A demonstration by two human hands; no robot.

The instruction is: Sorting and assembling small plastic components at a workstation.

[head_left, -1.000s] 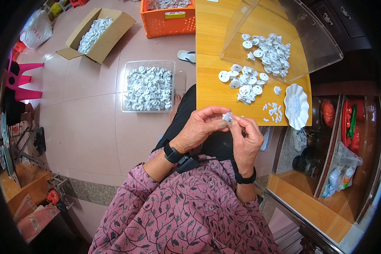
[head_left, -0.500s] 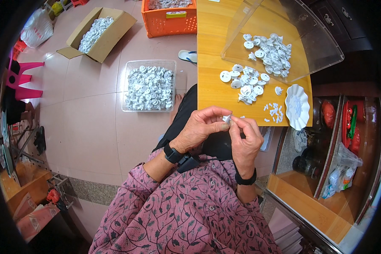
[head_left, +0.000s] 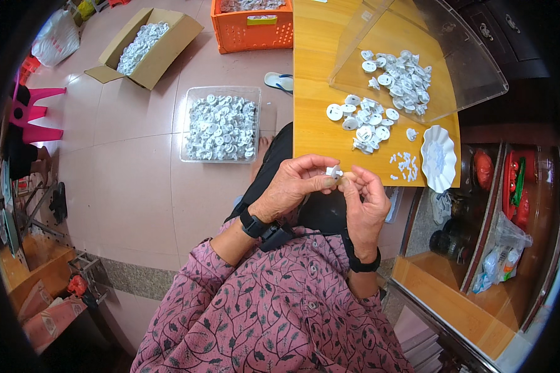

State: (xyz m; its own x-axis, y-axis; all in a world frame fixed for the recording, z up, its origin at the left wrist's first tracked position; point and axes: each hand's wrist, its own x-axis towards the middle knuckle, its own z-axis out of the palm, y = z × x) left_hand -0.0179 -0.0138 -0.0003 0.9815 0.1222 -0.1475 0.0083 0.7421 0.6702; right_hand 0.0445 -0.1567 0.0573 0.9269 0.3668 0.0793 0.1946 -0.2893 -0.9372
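Thumb and forefinger of the left hand [head_left: 289,186] are pinched on one small white plastic part [head_left: 333,171], held by the near edge of the wooden table [head_left: 314,62], toward its left corner. The right hand [head_left: 364,208] has outer fingers loosely bent, thumb and forefinger close together beside this part; whether they grip something, I cannot tell. To the right, small white pegs [head_left: 407,165] lie by the near edge, and a wavy-rimmed white dish [head_left: 441,182] stands at the near right corner.

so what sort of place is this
Probably a room in a home, doubling as a workspace: a flip-flop lies on the tiled floor, near a cardboard box and clear bin holding many small white plastic parts.
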